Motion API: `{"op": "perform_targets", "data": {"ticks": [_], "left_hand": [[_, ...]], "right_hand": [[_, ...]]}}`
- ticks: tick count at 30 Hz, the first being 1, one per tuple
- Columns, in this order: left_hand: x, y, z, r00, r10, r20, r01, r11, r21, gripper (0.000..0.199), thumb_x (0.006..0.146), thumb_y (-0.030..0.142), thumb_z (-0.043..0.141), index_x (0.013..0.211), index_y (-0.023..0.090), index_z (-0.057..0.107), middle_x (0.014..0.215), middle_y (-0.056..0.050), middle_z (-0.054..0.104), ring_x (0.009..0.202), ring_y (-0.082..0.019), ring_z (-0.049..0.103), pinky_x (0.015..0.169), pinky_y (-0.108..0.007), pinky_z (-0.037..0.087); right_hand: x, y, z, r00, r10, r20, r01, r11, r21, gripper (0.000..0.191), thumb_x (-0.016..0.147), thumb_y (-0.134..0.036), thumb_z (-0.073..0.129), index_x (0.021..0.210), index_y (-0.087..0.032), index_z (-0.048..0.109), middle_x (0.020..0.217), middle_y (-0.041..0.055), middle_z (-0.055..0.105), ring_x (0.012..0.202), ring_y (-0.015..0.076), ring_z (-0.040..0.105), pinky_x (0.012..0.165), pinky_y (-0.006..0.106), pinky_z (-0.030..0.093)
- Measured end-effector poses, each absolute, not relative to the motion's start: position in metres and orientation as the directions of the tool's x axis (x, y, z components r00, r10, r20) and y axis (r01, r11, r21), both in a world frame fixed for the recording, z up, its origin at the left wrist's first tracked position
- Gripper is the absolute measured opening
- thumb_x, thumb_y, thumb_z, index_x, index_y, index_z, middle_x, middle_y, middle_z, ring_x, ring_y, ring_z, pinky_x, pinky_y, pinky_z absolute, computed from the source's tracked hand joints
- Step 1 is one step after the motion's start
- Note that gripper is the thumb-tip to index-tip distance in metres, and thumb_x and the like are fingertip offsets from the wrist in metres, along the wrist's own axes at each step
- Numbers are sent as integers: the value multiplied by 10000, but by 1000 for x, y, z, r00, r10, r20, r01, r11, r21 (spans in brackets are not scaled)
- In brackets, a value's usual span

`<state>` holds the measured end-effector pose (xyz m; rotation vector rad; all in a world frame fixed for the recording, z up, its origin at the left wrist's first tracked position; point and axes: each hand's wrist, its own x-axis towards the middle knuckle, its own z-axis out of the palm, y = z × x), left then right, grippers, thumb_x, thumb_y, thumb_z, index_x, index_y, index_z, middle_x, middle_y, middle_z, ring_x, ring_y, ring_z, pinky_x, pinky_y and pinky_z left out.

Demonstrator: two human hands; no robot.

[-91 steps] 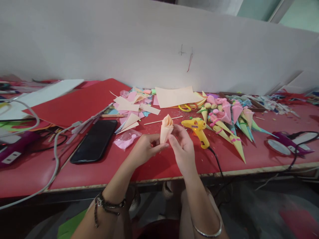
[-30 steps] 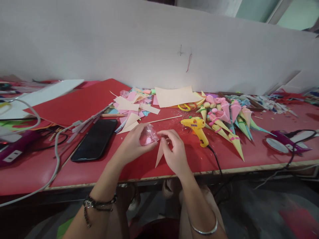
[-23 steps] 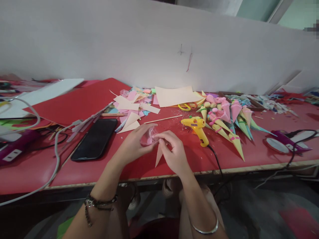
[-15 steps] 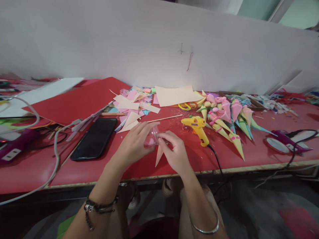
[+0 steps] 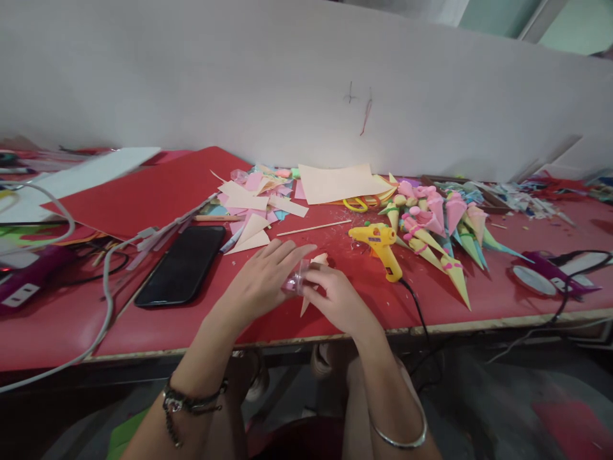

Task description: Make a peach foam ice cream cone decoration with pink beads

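Between my two hands is a small clear plastic bag [image 5: 295, 278] with something pink in it. My left hand [image 5: 261, 278] has its fingers and thumb closed round the bag's left side. My right hand [image 5: 335, 295] pinches its right side. A pale peach paper cone [image 5: 305, 306] lies on the red table beneath my right hand, its tip toward the front edge and its middle hidden by my fingers. Just right of my hands lies a yellow glue gun [image 5: 383, 246]. A thin wooden stick [image 5: 313, 228] lies behind my hands.
A black phone [image 5: 182, 265] lies at the left, near a white cable [image 5: 108, 287]. Paper scraps [image 5: 246, 198] and a cream sheet [image 5: 335, 184] are at the back. Several decorated paper cones [image 5: 454, 275] are piled at the right, left of a purple tool [image 5: 550, 271].
The clear bag and both hands have moved slightly down and turned. More of the peach cone's upper end shows behind my right hand.
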<state>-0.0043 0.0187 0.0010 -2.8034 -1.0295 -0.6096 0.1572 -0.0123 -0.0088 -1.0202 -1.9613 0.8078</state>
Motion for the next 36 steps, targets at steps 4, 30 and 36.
{"op": "perform_targets", "data": {"ticks": [4, 30, 36], "left_hand": [[-2, 18, 3, 700, 589, 404, 632, -774, 34, 376, 792, 176, 482, 1165, 141, 463, 955, -88, 585, 887, -218, 500, 816, -357, 392], [9, 15, 9, 565, 645, 515, 675, -720, 162, 406, 774, 243, 523, 1166, 164, 451, 945, -69, 564, 865, -216, 475, 766, -333, 393], [8, 15, 8, 508, 689, 517, 702, -679, 215, 448, 776, 273, 536, 1195, 172, 414, 1022, -69, 577, 908, -221, 497, 832, -361, 386]], "right_hand": [[155, -12, -11, -373, 852, 369, 334, 494, -803, 105, 800, -194, 519, 752, -185, 612, 799, 21, 585, 766, 142, 529, 714, 259, 419], [142, -13, -11, 37, 905, 424, 31, 423, -906, 29, 698, -160, 576, 699, -190, 574, 739, -10, 544, 723, 123, 539, 688, 251, 440], [141, -11, -14, 183, 955, 233, -293, 279, -915, 77, 740, -254, 586, 726, -192, 543, 669, -35, 566, 637, 87, 550, 619, 217, 445]]}}
